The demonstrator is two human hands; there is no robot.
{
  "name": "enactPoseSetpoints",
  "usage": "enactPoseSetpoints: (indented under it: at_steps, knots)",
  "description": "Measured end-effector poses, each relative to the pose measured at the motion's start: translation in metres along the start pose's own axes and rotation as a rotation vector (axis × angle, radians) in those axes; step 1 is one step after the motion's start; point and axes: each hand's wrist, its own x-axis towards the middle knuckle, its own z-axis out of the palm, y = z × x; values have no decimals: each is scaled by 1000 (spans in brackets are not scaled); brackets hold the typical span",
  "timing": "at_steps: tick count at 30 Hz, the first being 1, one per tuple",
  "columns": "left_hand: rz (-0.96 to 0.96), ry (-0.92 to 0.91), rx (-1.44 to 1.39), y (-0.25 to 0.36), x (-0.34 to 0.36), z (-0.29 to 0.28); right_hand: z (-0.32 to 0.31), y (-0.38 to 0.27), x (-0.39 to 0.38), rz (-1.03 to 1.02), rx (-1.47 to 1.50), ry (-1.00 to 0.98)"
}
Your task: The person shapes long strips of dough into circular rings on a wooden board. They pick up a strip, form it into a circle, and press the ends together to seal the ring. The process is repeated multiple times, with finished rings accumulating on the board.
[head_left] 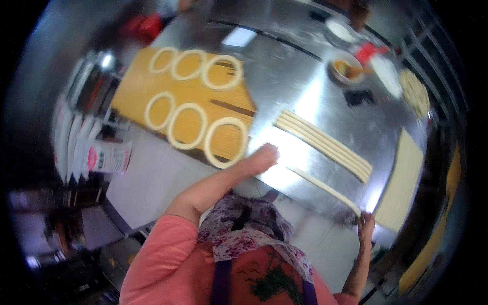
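Observation:
One thin dough strip [323, 187] stretches along the near edge of the metal table. Its right end is pinched in the fingers of my right hand [365, 223]. My left hand [265, 156] is closed at the strip's other end, where glare and blur hide the exact grip. Just beyond it, several dough strips [325, 147] lie side by side. Left of my left hand, several dough rings [226, 142] rest in two rows on a yellow board [134, 86]. A flat slab of dough [400, 183] lies right of my right hand.
At the far right stand a bowl [347, 69] with orange-brown contents, a flat black object [359, 96], a red item [368, 52] and a dough heap [415, 94]. Printed sacks [107, 156] are stacked left of the board. The metal table [274, 66] has a dark seam at the back.

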Motion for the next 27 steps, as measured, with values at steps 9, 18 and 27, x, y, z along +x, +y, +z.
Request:
enactPoseSetpoints:
  at_steps: [9,18,27]
  knots:
    - [2,67,-11,31,-90,-140,-103,-202,-8,-53,49,0]
    - [-289,145,226,-131,-345,-291,-60,-560,20,-433,-283,-310]
    - [-557,104,447,-294,-415,-422,40,-788,138,-790,-289,-353]
